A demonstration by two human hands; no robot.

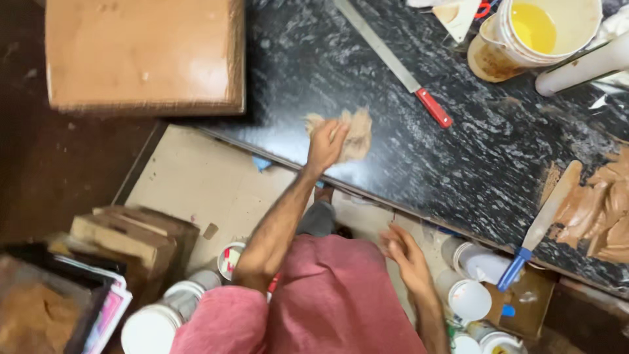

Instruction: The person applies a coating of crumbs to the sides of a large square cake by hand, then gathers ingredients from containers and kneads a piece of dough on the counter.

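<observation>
My left hand (325,143) presses a crumpled tan cloth (357,133) onto a black speckled stone slab (458,164), near its front edge. My right hand (404,254) hangs below the slab edge, blurred, fingers apart and holding nothing. A long flat blade with a red handle (434,107) lies on the slab to the right of the cloth. At the slab's right end, a scraper with a blue handle (540,226) lies next to a heap of brown paste (599,213).
A white bucket with yellow liquid (547,29) and a white tube (583,65) stand at the top right. A brown wooden board (144,56) lies at the top left. Several white-lidded tubs (470,300) and stacked wood blocks (128,239) crowd the floor.
</observation>
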